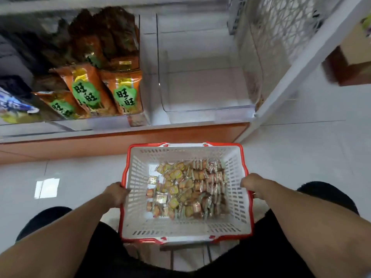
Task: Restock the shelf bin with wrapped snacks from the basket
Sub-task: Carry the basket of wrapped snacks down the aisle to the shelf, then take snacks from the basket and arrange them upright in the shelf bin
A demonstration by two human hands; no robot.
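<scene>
While my left hand (pixel 117 194) and right hand (pixel 252 184) each hold a grip clamped on the basket (pixel 138 223) rim, wrapped snacks (pixel 190 189) lie between them; the empty shelf bin (pixel 202 109) sits straight ahead.

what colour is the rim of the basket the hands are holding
Red, edging the white slotted plastic basket; it shows clearly in the head view.

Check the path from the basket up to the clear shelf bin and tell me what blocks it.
Nothing visible blocks it. The clear bin is open on top and looks empty, directly above the basket of wrapped snacks. The orange snack bags sit in the neighbouring bin to the left.
</scene>
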